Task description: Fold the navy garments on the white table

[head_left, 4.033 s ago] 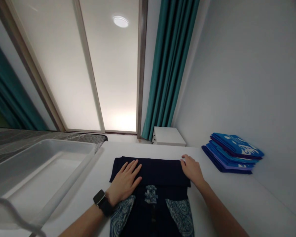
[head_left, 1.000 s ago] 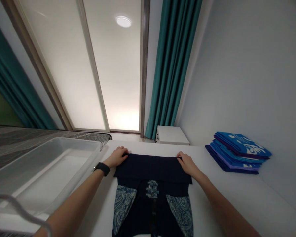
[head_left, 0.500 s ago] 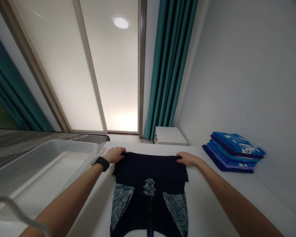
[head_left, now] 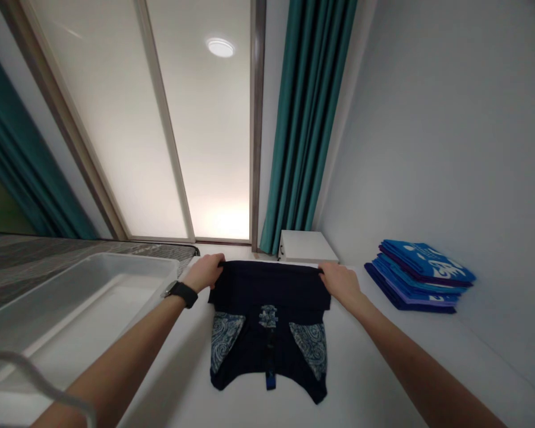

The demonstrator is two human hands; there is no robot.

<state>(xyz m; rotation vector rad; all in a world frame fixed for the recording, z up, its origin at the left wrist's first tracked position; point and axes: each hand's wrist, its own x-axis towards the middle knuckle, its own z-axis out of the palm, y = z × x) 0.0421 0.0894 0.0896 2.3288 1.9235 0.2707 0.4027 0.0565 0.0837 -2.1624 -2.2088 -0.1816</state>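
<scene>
White and thin, a hanger (head_left: 40, 383) curves over the near left corner. On the white bench (head_left: 178, 380) lies a dark navy garment with pale blue swirl-patterned panels (head_left: 267, 333), its far edge folded over. The left hand (head_left: 205, 270), a black watch (head_left: 178, 292) on its wrist, and the right hand (head_left: 339, 280) each pinch a far corner of that fold. A clear plastic tub (head_left: 71, 291) stands to the left. A stack of folded blue cloths (head_left: 421, 276) rests to the right, by the wall.
</scene>
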